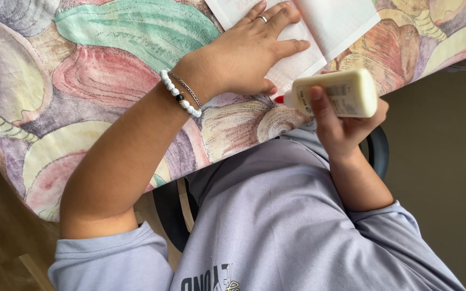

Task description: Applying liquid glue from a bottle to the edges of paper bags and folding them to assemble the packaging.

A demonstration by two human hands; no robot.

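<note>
Gluing underway: right hand [346, 126] fingers wrap the cream plastic glue bottle [336, 94], red tip by white paper sheet [330, 24]; left hand [249, 51] presses it flat, fingers spread, upper centre; squeezing seems next.

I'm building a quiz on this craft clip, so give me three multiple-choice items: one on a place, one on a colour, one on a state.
1. Where does the left hand rest?
A. flat on the paper
B. on the chair
C. on the floor

2. What colour is the tip of the glue bottle?
A. green
B. red
C. black

3. How is the bottle held?
A. upright on the tablecloth
B. on its side in the right hand, tip toward the paper
C. lying loose on the lap

Answers:
1 A, the spread fingers press on the white sheet.
2 B, a red tip shows beside the left thumb.
3 B, the fingers wrap it above the tablecloth edge.
</note>
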